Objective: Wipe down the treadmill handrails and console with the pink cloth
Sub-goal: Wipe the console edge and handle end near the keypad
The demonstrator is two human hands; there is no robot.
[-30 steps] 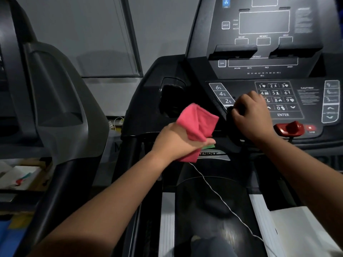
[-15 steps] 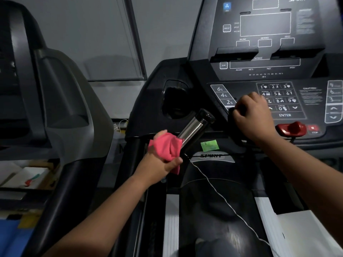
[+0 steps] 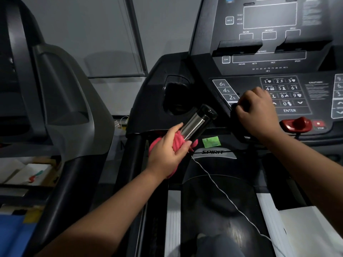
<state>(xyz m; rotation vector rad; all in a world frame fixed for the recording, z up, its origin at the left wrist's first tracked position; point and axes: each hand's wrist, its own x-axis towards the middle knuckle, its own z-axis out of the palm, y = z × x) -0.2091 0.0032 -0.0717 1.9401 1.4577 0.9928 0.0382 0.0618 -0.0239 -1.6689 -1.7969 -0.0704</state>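
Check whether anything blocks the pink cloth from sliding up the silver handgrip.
Nothing visible does. The left hand holds the pink cloth round the lower end of the silver handgrip; the metal above, up to its black cap, is bare.

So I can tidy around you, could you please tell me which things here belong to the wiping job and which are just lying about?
Job: pink cloth, gripped by left hand around the steel handgrip; console; black handgrip under right hand.
Lying about: green sticker; white cord; papers at left.
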